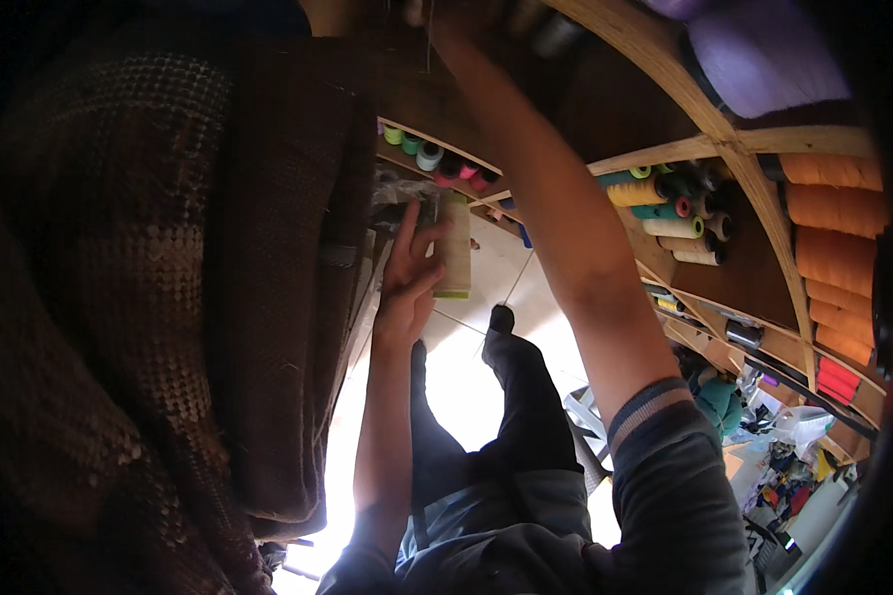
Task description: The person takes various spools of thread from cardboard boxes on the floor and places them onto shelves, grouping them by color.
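My left hand [407, 273] is closed around a pale thread spool [453, 253] with light green ends, held upright above the floor. Some of its fingers stretch up along the spool's side. My right arm reaches far up and forward to the shelves. At the upper edge, my right hand [439, 18] is in deep shadow, close to some dim spools [558, 32], and its fingers are too dark to make out. A thin, faint line [429, 45] hangs beside it.
Wooden shelving [719, 139] curves along the right, holding colored thread spools [680, 220], orange bundles [833, 253] and a purple bundle [764, 59]. Folded brown fabric [268, 288] and a woven textile [169, 288] fill the left. Mixed clutter [789, 476] lies at lower right.
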The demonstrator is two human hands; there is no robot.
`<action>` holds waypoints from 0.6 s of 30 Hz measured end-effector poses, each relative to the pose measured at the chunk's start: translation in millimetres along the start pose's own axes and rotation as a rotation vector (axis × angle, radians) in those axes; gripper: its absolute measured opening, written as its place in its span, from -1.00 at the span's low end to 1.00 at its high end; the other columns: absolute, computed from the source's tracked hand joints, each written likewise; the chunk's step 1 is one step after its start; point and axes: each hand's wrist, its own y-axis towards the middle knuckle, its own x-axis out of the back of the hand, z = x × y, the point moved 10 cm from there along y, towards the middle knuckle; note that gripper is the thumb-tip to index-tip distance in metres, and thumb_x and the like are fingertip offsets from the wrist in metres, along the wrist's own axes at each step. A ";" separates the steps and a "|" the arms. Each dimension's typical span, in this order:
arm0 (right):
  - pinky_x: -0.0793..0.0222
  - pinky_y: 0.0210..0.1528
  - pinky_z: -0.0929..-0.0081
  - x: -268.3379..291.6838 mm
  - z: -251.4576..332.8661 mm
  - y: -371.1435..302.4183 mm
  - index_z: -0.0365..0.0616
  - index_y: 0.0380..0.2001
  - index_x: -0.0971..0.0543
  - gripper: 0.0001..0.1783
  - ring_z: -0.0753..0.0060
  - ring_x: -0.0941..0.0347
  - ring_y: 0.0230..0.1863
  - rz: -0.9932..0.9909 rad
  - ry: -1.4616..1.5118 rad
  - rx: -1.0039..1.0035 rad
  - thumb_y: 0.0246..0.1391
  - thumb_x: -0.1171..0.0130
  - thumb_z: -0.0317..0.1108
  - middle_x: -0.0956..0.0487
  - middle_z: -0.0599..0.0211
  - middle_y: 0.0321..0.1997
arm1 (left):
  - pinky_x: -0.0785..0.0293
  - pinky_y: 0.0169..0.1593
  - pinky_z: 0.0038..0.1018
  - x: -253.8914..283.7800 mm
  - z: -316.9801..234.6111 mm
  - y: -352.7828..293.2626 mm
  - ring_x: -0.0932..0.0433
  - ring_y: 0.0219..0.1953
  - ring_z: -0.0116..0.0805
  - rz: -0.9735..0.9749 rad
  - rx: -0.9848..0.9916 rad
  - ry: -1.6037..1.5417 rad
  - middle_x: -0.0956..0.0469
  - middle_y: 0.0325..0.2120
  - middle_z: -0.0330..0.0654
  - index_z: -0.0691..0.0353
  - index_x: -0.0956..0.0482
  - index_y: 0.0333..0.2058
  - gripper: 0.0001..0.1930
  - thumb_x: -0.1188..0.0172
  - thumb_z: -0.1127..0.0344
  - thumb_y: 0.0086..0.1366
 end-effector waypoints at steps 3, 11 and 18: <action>-0.32 -0.04 0.35 -14.0 -1.2 13.1 -0.14 -0.07 -0.39 -0.69 0.23 -0.39 -0.08 -0.009 -0.172 0.066 0.11 0.01 -0.32 -0.48 0.17 -0.13 | -0.14 0.22 -0.34 9.5 4.0 -6.7 -0.28 0.14 -0.23 -0.019 0.017 0.006 -0.26 0.10 -0.05 0.18 0.15 0.29 -0.17 -0.04 0.65 0.07; -0.33 -0.08 0.41 -28.5 11.0 13.9 -0.13 -0.11 -0.43 -0.72 0.31 -0.41 -0.13 0.020 -0.230 0.119 0.09 0.00 -0.37 -0.49 0.23 -0.16 | -0.12 0.22 -0.35 8.3 0.6 -13.0 -0.27 0.14 -0.27 -0.014 0.020 -0.034 -0.28 0.10 -0.03 0.14 0.08 0.29 -0.20 -0.01 0.68 0.08; -0.34 -0.11 0.46 -2.5 10.5 -1.3 -0.12 -0.14 -0.46 -0.75 0.39 -0.42 -0.18 0.058 -0.087 0.157 0.07 -0.02 -0.40 -0.50 0.29 -0.18 | -0.13 0.21 -0.37 -1.0 5.6 2.3 -0.27 0.15 -0.29 -0.040 0.010 -0.020 -0.28 0.12 0.00 0.19 -0.06 0.25 -0.31 -0.03 0.63 0.13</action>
